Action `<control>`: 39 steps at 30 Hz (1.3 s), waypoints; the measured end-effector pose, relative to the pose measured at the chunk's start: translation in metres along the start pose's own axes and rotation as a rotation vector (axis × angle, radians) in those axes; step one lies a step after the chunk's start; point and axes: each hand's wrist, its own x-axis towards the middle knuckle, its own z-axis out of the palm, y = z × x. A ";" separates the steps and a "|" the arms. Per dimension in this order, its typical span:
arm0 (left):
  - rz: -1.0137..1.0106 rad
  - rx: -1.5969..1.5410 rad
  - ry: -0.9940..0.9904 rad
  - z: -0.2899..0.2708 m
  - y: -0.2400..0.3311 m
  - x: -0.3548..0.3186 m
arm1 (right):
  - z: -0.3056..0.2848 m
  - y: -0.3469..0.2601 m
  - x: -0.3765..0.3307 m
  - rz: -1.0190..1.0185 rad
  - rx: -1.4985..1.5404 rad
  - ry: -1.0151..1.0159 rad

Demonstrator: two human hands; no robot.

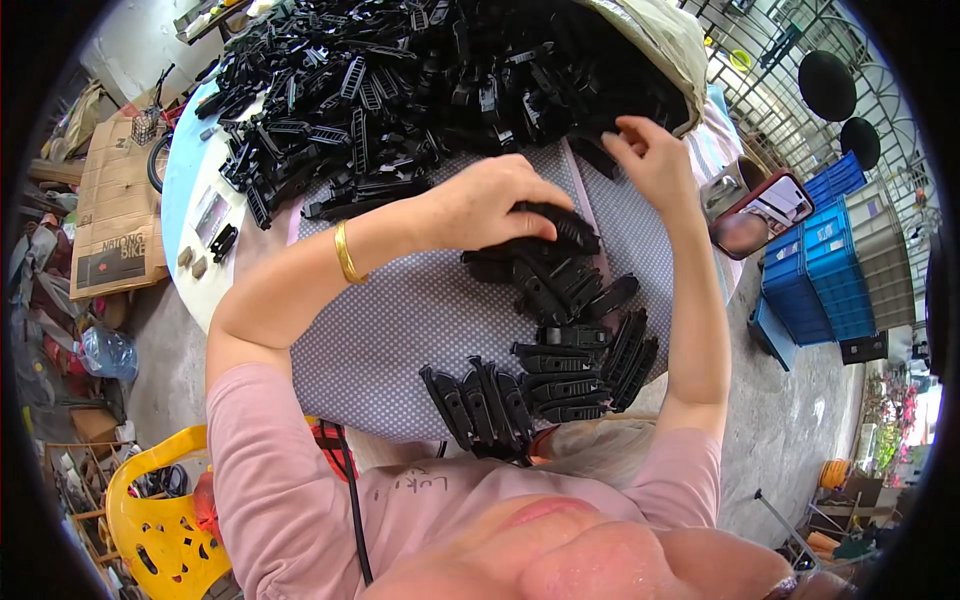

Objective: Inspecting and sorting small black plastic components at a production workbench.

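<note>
My left hand (500, 203), a gold-coloured bangle on its wrist, is closed around a ribbed black plastic part (570, 228), above a loose heap of similar black parts (555, 285). My right hand (652, 165) is at the edge of the large pile, its thumb and forefinger slightly apart beside a black plastic part (594, 156); nothing shows between them. Closer to me, several long black plastic parts (480, 405) lie side by side, with more rows (565, 385) to their right. What the parts belong to cannot be made out.
A big pile of black plastic parts (370, 95) covers the table's far side, beside a pale sack (670, 45). A phone (765, 212) stands at the right edge. Blue crates (825, 270) are on the right, a yellow chair (150, 500) and a cardboard box (120, 215) on the left.
</note>
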 end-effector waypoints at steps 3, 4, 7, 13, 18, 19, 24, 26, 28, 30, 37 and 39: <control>0.118 -0.011 -0.045 0.003 -0.002 -0.001 | 0.013 0.017 -0.002 -0.109 -0.219 -0.054; 0.139 0.020 -0.085 0.001 0.000 -0.003 | 0.017 0.019 -0.003 -0.111 -0.217 -0.055; 0.028 -0.115 -0.113 -0.011 -0.002 0.002 | 0.022 0.016 -0.006 -0.183 -0.345 -0.105; -0.120 0.712 0.384 -0.071 -0.049 -0.005 | 0.018 -0.018 -0.012 -0.142 -0.083 -0.053; -0.371 0.838 0.350 -0.069 -0.080 -0.012 | 0.019 -0.026 -0.018 -0.166 -0.134 -0.007; -0.436 0.856 0.310 -0.069 -0.078 -0.011 | 0.020 -0.027 -0.019 -0.166 -0.133 -0.009; -0.338 0.954 0.514 -0.074 -0.090 -0.015 | 0.023 -0.019 -0.017 -0.029 -0.281 -0.133; -0.310 0.882 0.679 -0.083 -0.082 -0.012 | 0.021 -0.017 -0.017 -0.036 -0.251 -0.122; -0.223 0.670 0.871 -0.095 -0.071 -0.008 | 0.019 -0.019 -0.016 -0.046 -0.218 -0.110; -0.416 -0.017 0.858 -0.102 -0.059 -0.008 | 0.016 -0.026 -0.016 -0.072 0.049 0.010; -0.484 -0.760 0.578 -0.050 -0.036 0.004 | 0.016 -0.051 -0.022 -0.027 0.963 -0.140; -0.521 -0.815 0.521 -0.035 -0.023 0.006 | 0.024 -0.049 -0.024 -0.040 1.103 -0.149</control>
